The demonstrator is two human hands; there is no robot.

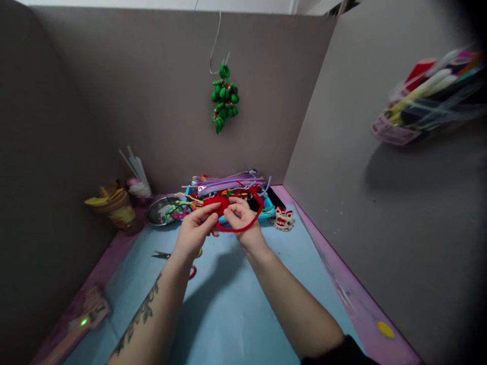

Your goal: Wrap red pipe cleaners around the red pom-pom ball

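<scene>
Between my two hands, raised above the table, is a red pipe cleaner piece (219,204), a dense fuzzy patch with a long loose end (243,227) that curves in a loop around my right hand. My left hand (200,221) pinches the dense patch from the left, thumb and fingers closed on it. From the other side my right hand (241,219) pinches its right edge. Parts of the piece are hidden behind my fingers. Scissors (163,255) lie on the blue sheet, partly covered by my left forearm.
Behind my hands a blue basket (269,210) holds many colourful pipe cleaners. A metal bowl (154,213) and a pot (120,205) stand left. A pink glue gun (89,314) lies front left. A green ornament (225,96) hangs on the back wall; pens (422,94) hang right.
</scene>
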